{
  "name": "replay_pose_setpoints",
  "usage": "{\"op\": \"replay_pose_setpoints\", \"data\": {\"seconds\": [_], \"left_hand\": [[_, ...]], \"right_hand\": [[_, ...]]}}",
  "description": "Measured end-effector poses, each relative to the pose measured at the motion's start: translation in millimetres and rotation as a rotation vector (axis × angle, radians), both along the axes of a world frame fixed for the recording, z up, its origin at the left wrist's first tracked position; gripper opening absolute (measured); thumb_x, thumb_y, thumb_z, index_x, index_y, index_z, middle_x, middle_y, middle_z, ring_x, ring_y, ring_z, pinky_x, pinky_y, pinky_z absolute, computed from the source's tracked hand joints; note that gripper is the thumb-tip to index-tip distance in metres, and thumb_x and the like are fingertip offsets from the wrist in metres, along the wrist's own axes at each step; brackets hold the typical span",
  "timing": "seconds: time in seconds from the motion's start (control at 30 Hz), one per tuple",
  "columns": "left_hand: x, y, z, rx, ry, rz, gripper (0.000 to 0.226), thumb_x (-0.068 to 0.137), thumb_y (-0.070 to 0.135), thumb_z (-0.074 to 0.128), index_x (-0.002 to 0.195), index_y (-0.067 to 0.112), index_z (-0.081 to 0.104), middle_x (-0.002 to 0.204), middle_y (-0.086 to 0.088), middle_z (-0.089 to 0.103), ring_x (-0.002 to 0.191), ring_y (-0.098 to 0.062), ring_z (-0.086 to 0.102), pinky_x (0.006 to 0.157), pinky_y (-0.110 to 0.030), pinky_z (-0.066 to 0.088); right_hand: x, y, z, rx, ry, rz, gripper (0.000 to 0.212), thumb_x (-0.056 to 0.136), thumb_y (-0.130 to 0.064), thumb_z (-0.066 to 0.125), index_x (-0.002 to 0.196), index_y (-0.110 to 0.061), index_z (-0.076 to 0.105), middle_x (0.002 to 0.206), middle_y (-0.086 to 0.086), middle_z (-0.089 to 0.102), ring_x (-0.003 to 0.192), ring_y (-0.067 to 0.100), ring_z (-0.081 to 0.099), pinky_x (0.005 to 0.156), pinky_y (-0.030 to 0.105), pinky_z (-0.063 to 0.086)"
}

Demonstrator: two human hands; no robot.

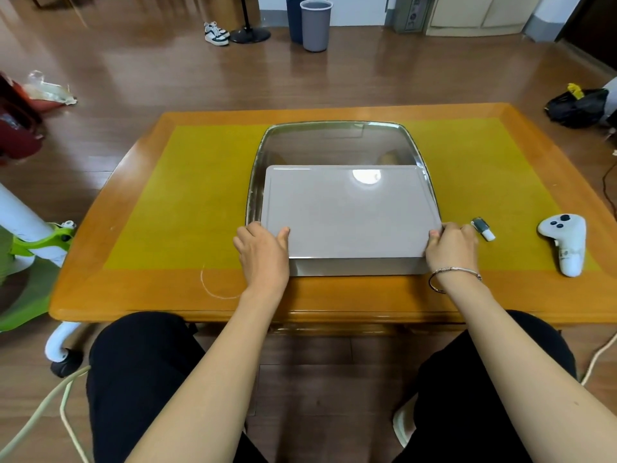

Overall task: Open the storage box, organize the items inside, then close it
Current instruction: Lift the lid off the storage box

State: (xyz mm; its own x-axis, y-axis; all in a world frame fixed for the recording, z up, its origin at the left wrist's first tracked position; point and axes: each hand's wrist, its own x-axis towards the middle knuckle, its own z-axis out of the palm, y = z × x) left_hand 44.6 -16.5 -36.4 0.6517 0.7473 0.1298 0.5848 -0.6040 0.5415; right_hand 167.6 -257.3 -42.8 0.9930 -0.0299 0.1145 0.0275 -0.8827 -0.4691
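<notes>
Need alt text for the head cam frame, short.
Both hands grip the near corners of a grey lid over a clear storage box, left hand and right hand, on a yellow-topped wooden table. A white controller and a small marker lie to the right.

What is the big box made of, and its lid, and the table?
The storage box looks like clear smoky plastic; you can see through its walls. The lid seems smooth grey plastic, glossy enough to mirror a ceiling light. The table looks like varnished orange wood, shiny at its edges.
</notes>
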Motion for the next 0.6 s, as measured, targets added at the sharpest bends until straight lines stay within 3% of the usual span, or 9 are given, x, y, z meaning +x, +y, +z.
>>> {"op": "replay_pose_setpoints", "data": {"seconds": [0.17, 0.43, 0.6], "left_hand": [[-0.8, 3.6, -4.0, 0.002, 0.033, -0.035, 0.072, 0.087, 0.055, 0.056, 0.126, -0.004, 0.042, 0.127, -0.019, 0.044, 0.115, -0.031, 0.037, 0.092, -0.033, 0.033], [-1.9, 5.6, -3.7, -0.035, -0.073, -0.032, 0.075, 0.084, 0.047, 0.065, 0.132, -0.004, 0.039, 0.13, -0.02, 0.042, 0.12, -0.032, 0.036, 0.097, -0.034, 0.031], [0.6, 15.9, 4.4, -0.106, -0.136, -0.101, 0.077, 0.084, 0.039, 0.069, 0.138, -0.003, 0.034, 0.135, -0.02, 0.037, 0.127, -0.032, 0.033, 0.103, -0.035, 0.03]], "right_hand": [[-2.6, -0.4, 1.3, 0.014, -0.01, 0.003, 0.029, 0.096, -0.015, 0.049, 0.112, 0.008, 0.055, 0.115, 0.029, 0.047, 0.112, 0.042, 0.042, 0.09, 0.042, 0.036], [-4.1, -4.3, 4.9, 0.178, -0.049, -0.001, 0.03, 0.093, -0.014, 0.053, 0.118, 0.003, 0.053, 0.12, 0.025, 0.047, 0.116, 0.038, 0.043, 0.098, 0.041, 0.035], [3.6, -2.3, 18.6, 0.435, 0.021, -0.043, 0.033, 0.088, -0.02, 0.062, 0.111, 0.0, 0.05, 0.112, 0.02, 0.06, 0.102, 0.034, 0.058, 0.08, 0.032, 0.043]]}}
